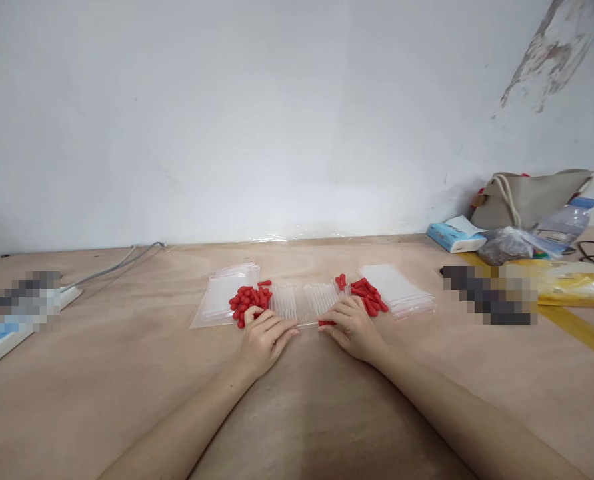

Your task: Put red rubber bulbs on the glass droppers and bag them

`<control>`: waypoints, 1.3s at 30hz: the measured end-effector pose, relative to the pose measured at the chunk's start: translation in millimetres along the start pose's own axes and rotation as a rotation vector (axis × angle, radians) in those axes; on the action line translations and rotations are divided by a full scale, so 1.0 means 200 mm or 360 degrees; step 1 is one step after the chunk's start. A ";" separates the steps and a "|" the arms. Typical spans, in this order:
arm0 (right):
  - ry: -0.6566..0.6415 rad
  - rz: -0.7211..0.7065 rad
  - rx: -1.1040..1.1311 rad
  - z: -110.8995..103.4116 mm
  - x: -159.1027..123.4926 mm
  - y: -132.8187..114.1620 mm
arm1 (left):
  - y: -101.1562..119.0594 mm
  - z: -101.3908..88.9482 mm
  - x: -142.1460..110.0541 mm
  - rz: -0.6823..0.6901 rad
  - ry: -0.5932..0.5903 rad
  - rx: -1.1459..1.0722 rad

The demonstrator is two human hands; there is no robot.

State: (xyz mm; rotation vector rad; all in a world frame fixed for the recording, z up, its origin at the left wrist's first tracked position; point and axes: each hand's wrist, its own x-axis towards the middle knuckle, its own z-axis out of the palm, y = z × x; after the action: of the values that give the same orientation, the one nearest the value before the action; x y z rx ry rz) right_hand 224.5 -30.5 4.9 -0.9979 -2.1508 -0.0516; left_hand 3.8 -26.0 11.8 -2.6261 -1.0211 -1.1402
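My left hand (pixel 267 339) is closed, its thumb and fingertips pinching the left end of a thin clear tube (pixel 307 325). My right hand (pixel 353 327) pinches a red rubber dropper bulb (pixel 325 323) close to the tube's other end; whether the two touch is too small to tell. Behind the hands lie two rows of clear thin tubes, a left row (pixel 283 302) and a right row (pixel 319 297). A heap of red bulbs (pixel 247 297) sits just beyond my left hand. Another heap of red bulbs (pixel 371 293) is beside my right hand, partly hidden by it.
Clear zip bags are stacked on the left (pixel 221 297) and right (pixel 395 288). A power strip (pixel 7 343) stands at far left. At right are a blue tissue pack (pixel 454 236), a grey bag (pixel 537 200), a yellow package (pixel 567 283) and a blurred dark object (pixel 491 297).
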 end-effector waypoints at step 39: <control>0.0456 0.0999 0.0722 -0.21 0.23 0.31 | 0.03 0.01 0.02 -0.0153 -0.0103 -0.0013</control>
State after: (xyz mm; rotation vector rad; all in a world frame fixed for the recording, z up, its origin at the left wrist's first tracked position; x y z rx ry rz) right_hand 272.5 28.4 48.1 -1.2480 -1.4259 0.5366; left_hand 10.4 -28.4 13.6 -2.6626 -1.1690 -1.0867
